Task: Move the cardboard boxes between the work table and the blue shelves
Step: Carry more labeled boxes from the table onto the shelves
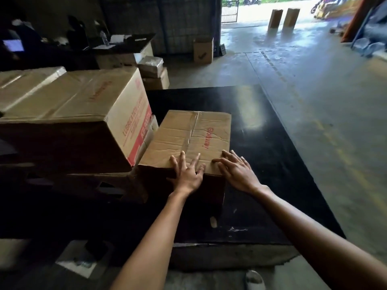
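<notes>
A taped cardboard box (189,141) is seen standing on the dark surface (270,164), nearer its left edge than its right, with its left side just beside a stack of larger boxes (79,114) that takes up the left part of the surface. Its long axis is judged to run away from the person, along the tape seam, so that its short near edge faces the hands directly.

Both hands are laid on the top of the box at that near edge. The left hand (188,174) is spread flat near the middle of the edge, fingers straight and splayed, the palm hanging over the edge; nothing is grasped. The right hand (236,170) is placed toward the near right corner, fingers extended and lightly bent, resting on the cardboard without closing on it. Both are thus released, touching only.

The hands are about equally near the box, one to each side of the seam. For a lift, the hands would probably need to be shifted down onto the side walls or under the base, since the top gives no hold. The blue shelves are not made out with certainty.
</notes>
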